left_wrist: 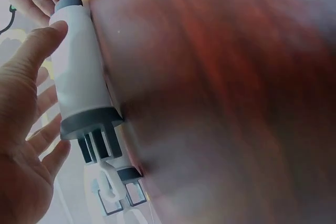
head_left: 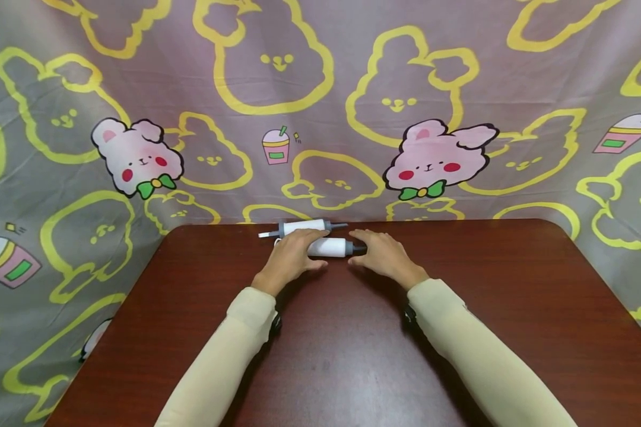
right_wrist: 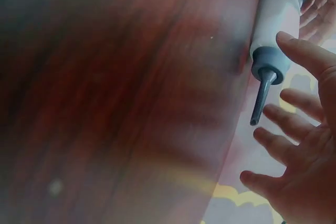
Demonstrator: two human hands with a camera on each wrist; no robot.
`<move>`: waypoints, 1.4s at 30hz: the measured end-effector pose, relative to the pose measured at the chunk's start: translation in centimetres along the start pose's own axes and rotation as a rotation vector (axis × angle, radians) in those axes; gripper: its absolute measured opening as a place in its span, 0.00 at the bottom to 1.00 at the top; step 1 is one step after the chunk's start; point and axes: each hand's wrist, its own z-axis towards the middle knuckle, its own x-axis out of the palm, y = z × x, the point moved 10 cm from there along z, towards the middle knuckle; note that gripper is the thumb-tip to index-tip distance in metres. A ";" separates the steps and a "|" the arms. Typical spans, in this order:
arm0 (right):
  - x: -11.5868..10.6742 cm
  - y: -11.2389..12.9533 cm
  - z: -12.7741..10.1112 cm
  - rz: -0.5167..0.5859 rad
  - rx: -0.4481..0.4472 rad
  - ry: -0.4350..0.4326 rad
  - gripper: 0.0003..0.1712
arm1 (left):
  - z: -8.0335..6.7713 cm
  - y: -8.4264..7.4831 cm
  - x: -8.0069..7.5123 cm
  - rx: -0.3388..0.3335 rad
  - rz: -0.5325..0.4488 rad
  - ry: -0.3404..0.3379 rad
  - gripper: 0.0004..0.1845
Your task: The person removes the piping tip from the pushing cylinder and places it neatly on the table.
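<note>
Head view: the near pump [head_left: 328, 247] lies on the worktop [head_left: 352, 344] between both hands, a second pump [head_left: 304, 226] at 12 o'clock; a careless nudge could roll either off the far edge. Left wrist view: the left hand [left_wrist: 23, 129] is open, fingers [left_wrist: 44, 43] at 9 o'clock touching the barrel. Right wrist view: the right hand [right_wrist: 304, 145] is spread, nozzle [right_wrist: 261, 98] at 10 o'clock, apart.

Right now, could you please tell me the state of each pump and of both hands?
Near pump: lying on its side on the table, between both hands.
Far pump: lying on its side, untouched.
Left hand: fingers straight, thumb touching the near pump's body.
Right hand: fingers spread, at the near pump's nozzle end.
</note>
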 end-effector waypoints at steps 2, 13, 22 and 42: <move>0.2 -0.1 0.4 0.021 0.009 0.011 0.40 | 0.3 0.0 0.1 -0.002 -0.007 0.007 0.37; 0.7 0.0 1.4 0.081 -0.010 0.023 0.30 | 1.3 0.2 1.0 -0.034 -0.018 0.065 0.33; 1.0 0.1 1.8 0.098 -0.007 0.027 0.25 | 1.6 0.2 1.4 -0.056 -0.039 0.107 0.32; 1.2 -0.2 1.8 0.149 -0.004 0.040 0.24 | 1.8 0.4 2.1 -0.059 -0.028 0.130 0.29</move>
